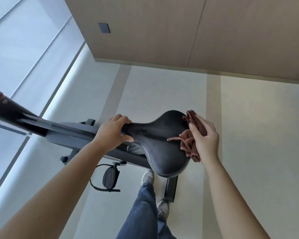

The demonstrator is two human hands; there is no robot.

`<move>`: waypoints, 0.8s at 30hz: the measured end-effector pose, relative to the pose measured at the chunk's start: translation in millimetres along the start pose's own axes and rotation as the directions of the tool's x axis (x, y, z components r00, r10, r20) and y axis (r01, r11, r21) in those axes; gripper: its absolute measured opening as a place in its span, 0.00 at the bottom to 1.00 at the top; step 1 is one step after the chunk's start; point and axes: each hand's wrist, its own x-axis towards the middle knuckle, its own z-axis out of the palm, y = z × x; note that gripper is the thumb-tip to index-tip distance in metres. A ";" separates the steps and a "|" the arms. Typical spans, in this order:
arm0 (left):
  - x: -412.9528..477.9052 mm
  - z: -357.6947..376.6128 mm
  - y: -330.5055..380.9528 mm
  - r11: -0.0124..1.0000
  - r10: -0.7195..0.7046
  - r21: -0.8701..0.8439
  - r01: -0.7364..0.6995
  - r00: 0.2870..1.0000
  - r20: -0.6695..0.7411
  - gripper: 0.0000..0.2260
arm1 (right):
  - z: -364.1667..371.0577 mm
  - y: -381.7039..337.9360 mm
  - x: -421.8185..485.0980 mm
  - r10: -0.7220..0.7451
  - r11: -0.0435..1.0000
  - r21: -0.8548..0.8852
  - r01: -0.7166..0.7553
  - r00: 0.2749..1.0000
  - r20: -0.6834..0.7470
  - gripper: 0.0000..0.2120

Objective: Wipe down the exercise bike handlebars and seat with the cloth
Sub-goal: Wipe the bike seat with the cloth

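The black bike seat (160, 142) lies in the middle of the view, narrow nose pointing left, wide rear to the right. My left hand (115, 133) grips the seat's nose, fingers curled over the top and thumb on its near side. My right hand (204, 139) presses a bunched brownish-pink cloth (188, 144) against the wide rear edge of the seat. Part of the cloth sticks out above the fingers and a frayed strip trails onto the seat. The handlebars are out of view; only the bike's front post (5, 107) shows at the left edge.
The grey bike frame (71, 133) runs left from under the seat. A black pedal with strap (110, 178) hangs below it, and a rear floor foot (170, 188) stands by my shoes (148, 176). A wood-panelled wall (179, 31) rises behind, and a window (16, 57) fills the left side.
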 end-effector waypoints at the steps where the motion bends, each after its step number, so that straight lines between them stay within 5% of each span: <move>1: 0.2 -0.1 0.2 1.000 -0.002 0.002 0.002 1.000 0.004 0.25 | -1.2 1.9 6.6 0.077 0.996 0.039 -0.077 0.997 0.017 0.13; 7: 5.0 -2.4 -0.2 1.000 -0.023 0.018 0.023 0.999 0.024 0.25 | -5.1 -0.4 54.1 0.157 0.980 0.075 -0.185 0.945 0.288 0.15; 16: 10.7 -3.2 -1.1 0.998 -0.030 0.059 0.028 0.998 0.047 0.24 | -9.4 19.6 -16.0 0.004 0.992 0.129 -0.006 1.000 0.014 0.18; 21: 9.4 -4.0 2.1 0.998 -0.049 0.037 0.047 0.998 0.049 0.24 | -12.0 2.2 42.1 0.054 0.998 0.004 -0.057 0.960 0.275 0.15; 24: 6.1 -4.3 4.4 0.998 -0.058 0.020 0.057 0.997 0.049 0.24 | -11.1 3.8 41.3 0.065 0.998 -0.012 -0.064 0.957 0.282 0.15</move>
